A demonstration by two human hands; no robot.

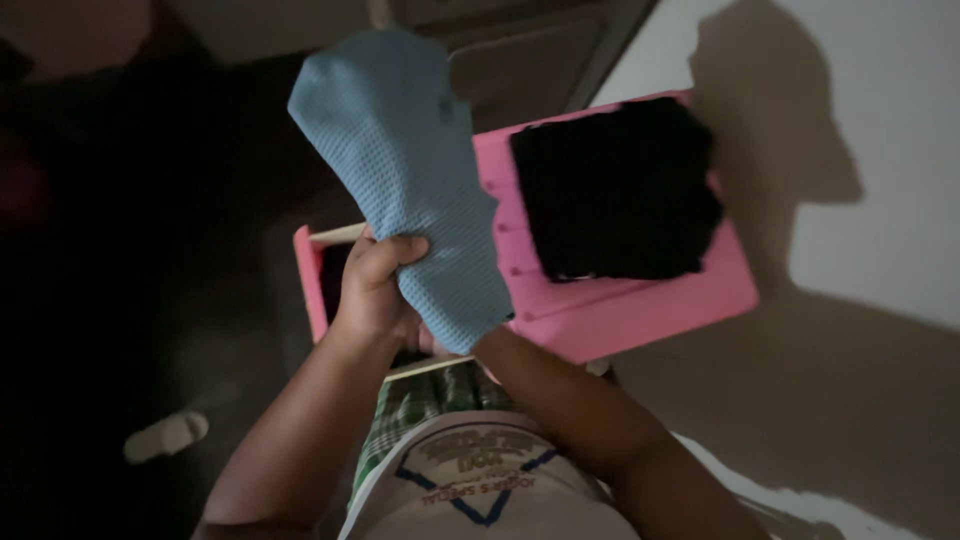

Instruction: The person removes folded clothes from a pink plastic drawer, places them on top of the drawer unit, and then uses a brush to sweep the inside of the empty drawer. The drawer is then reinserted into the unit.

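Observation:
My left hand [375, 280] grips a light blue waffle-textured cloth [420, 170] and holds it up in front of me; the cloth stands tall and hangs over my fingers. My right hand is hidden behind the lower part of the cloth, and only its forearm [560, 390] shows, reaching in under the cloth's lower edge. Behind the cloth lies a pink board [640, 300] with a folded black garment [615, 190] on it.
A second pink panel [308, 270] shows at the left of the board, with a pale wooden edge. A light-coloured sandal [165, 435] lies on the dark floor at lower left. A pale wall with my shadow is at the right.

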